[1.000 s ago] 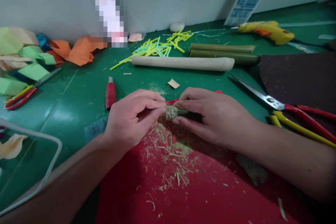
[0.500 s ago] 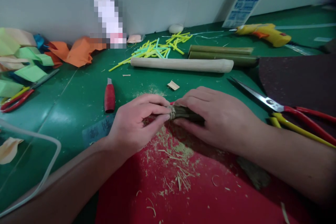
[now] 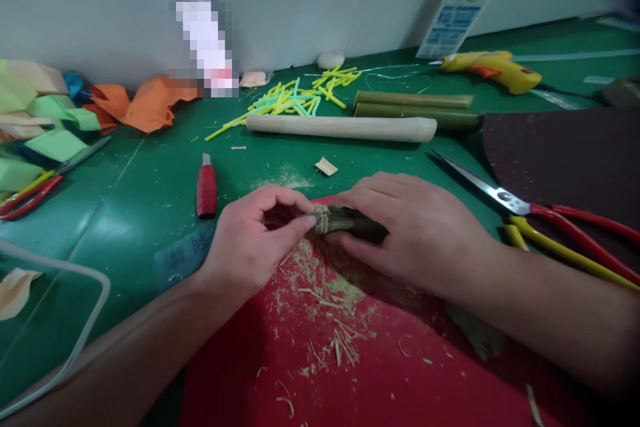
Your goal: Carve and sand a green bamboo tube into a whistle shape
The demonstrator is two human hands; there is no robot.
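Between my two hands lies a short dark bamboo piece [image 3: 341, 221], with a pale ridged band near its left end. My right hand [image 3: 415, 217] is wrapped over its right part, which hides that end. With thumb and fingertips, my left hand [image 3: 255, 233] pinches the left end by the band. Beneath both hands is a red sheet [image 3: 240, 373], strewn with fine shavings [image 3: 345, 290] and thin curled strips. A red-handled knife [image 3: 207, 190] with a short blade lies left of my left hand. Close to my right forearm are red-handled scissors [image 3: 510, 199].
Behind my hands lie a pale peeled bamboo stick [image 3: 340, 127], green bamboo lengths [image 3: 415, 101] and cut yellow straws [image 3: 285, 99]. A yellow glue gun [image 3: 495, 70] sits back right. Folded coloured papers [image 3: 55, 140] and a white cable [image 3: 95, 320] are left. A yellow-handled tool [image 3: 570, 250] lies right.
My left index finger has lifted and curled back, so more of the bamboo's banded left end shows. My right hand keeps its hold. The whole view has shifted slightly.
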